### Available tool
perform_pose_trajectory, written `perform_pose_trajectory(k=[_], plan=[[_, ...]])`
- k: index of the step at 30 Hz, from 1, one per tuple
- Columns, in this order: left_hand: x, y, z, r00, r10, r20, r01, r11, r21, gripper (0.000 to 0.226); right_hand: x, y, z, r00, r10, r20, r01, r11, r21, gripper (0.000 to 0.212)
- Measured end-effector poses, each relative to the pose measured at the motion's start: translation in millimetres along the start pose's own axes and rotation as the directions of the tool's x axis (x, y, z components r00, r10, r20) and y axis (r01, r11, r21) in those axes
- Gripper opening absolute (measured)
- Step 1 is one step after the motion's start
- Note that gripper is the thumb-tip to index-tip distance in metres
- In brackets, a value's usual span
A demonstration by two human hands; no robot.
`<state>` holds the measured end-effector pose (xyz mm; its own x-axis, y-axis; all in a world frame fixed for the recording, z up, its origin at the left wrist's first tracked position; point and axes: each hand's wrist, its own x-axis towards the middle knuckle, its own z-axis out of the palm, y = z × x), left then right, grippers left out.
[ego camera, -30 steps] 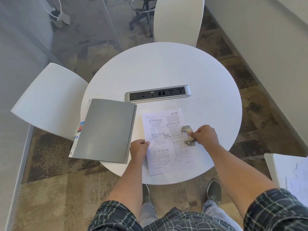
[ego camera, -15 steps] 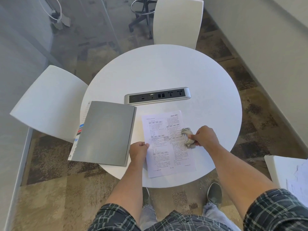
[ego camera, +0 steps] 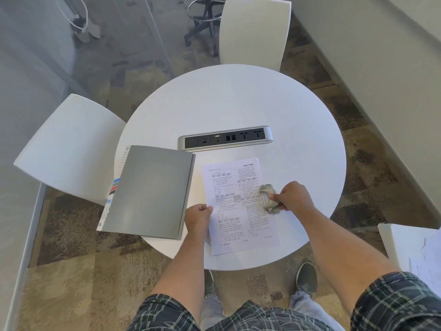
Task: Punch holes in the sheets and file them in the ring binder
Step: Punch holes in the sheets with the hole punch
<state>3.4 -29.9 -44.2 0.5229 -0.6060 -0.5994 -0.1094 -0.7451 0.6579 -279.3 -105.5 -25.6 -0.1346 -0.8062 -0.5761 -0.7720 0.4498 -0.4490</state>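
Observation:
A printed sheet (ego camera: pixel 236 211) lies on the near part of the round white table (ego camera: pixel 238 103). A small metal hole punch (ego camera: pixel 268 198) sits over the sheet's right edge, and my right hand (ego camera: pixel 294 197) grips it from the right. My left hand (ego camera: pixel 198 217) pinches the sheet's left edge with curled fingers. A closed grey ring binder (ego camera: pixel 149 191) lies flat to the left of the sheet, overhanging the table's left edge, with coloured index tabs showing along its left side.
A silver power and data socket strip (ego camera: pixel 225 138) is set into the table's middle. White chairs stand at the left (ego camera: pixel 69 149) and at the far side (ego camera: pixel 254 29). A white surface with paper (ego camera: pixel 415 249) is at the right. A glass wall runs along the left.
Both hands, the sheet and the punch hold almost the same places; the view has only shifted slightly.

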Motion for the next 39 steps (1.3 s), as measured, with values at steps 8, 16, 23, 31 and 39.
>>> perform_pose_trajectory(k=[8,16,23,31,39], plan=[[4.2,-0.8,0.1,1.0,0.019,0.021,-0.02,0.998,0.059,0.019,-3.4,-3.2,-1.5,1.0,0.009,0.0,-0.009,0.999,-0.053,0.044],[9.1,-4.8,-0.1,0.999,0.015,0.028,-0.017,0.997,0.071,0.022,-2.0,-9.5,-4.0,0.998,0.061,0.025,-0.05,0.95,-0.307,0.051],[14.4,-8.2,0.9,0.999,0.022,0.048,-0.025,0.997,0.075,0.018,1.0,-9.3,-3.7,0.994,0.105,-0.009,-0.103,0.946,-0.307,0.053],[10.7,-7.9,0.1,0.998,0.055,0.037,-0.059,0.99,0.127,0.022,-10.7,10.1,-1.6,0.999,0.027,0.029,-0.029,0.996,0.079,0.038],[3.9,-8.0,-2.9,0.996,0.08,0.038,-0.084,0.985,0.15,0.017,-8.1,24.5,-21.6,0.993,0.104,-0.059,-0.102,0.994,0.037,0.042]])
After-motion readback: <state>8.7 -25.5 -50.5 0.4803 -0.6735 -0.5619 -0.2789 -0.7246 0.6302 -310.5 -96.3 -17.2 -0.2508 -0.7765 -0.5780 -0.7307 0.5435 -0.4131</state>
